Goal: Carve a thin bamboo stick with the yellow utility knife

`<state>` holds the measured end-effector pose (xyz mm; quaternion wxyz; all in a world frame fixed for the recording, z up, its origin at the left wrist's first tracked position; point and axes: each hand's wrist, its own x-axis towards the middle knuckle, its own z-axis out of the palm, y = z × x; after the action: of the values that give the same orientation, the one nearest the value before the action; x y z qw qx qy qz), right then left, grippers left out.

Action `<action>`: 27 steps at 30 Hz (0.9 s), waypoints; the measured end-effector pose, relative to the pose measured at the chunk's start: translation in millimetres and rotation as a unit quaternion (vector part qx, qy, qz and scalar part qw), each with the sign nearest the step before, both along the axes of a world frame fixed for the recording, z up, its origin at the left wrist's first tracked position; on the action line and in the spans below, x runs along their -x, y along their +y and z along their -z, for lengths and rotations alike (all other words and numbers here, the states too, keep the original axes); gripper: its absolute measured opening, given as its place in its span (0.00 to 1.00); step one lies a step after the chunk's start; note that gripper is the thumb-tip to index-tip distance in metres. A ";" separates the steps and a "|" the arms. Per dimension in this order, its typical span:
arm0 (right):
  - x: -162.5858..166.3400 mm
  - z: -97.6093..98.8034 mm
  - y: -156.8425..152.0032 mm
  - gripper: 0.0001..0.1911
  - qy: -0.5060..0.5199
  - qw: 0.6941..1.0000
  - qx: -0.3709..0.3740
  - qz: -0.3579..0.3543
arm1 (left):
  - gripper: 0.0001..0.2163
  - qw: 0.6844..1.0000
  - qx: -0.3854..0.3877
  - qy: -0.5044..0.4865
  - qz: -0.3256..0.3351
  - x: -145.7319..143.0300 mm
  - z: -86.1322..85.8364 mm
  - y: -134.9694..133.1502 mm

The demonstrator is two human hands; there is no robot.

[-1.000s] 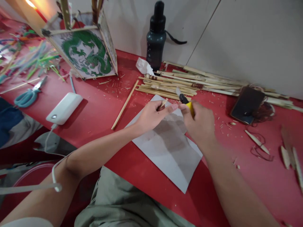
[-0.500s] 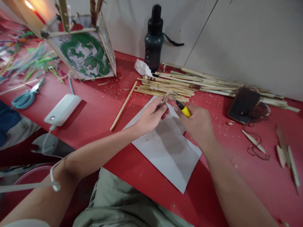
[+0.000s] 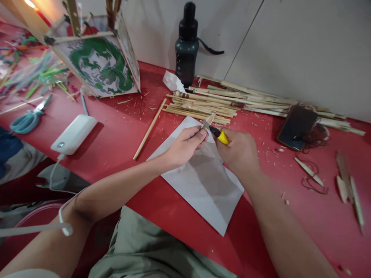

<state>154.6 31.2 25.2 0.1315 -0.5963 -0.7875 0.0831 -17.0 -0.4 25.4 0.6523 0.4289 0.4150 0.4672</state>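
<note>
My left hand is closed around a short pointed piece of bamboo, its tip sticking out past the fingers. In my right hand is a yellow and black utility knife. Its blade lies against the bamboo close to my left thumb. Both hands are above a sheet of white paper on the red table. Part of the bamboo is hidden by my left fingers.
Bamboo sticks lie along the wall beside a dark bottle. At left stand a dragon-painted lantern, a white power bank and blue-handled scissors. A phone and carved bamboo pieces are on the right.
The knife blade has come down the bamboo toward my left thumb. The bamboo has turned and now points more to the right. The view has shifted slightly.
</note>
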 end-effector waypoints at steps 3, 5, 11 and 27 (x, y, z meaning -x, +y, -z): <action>3.5 -0.5 -3.4 0.10 -0.010 1.000 0.020 -0.006 | 0.16 1.000 -0.023 0.019 -0.008 0.7 1.6 -0.4; 5.1 -0.7 -5.1 0.09 -0.017 0.999 0.027 -0.008 | 0.15 0.999 -0.030 0.030 -0.011 1.3 2.8 -0.7; 6.2 -2.9 -9.1 0.09 -0.043 0.999 0.006 0.000 | 0.15 1.000 -0.009 0.020 -0.013 -0.9 -1.7 -6.6; 40.7 -29.3 -11.8 0.15 -0.123 0.990 0.008 -0.068 | 0.10 0.950 0.167 -0.250 -0.082 16.0 -27.5 -54.5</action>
<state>113.9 19.4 54.5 0.0229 -0.5477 -0.8360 0.0239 -32.9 -54.9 52.9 0.7570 0.1478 0.3443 0.5353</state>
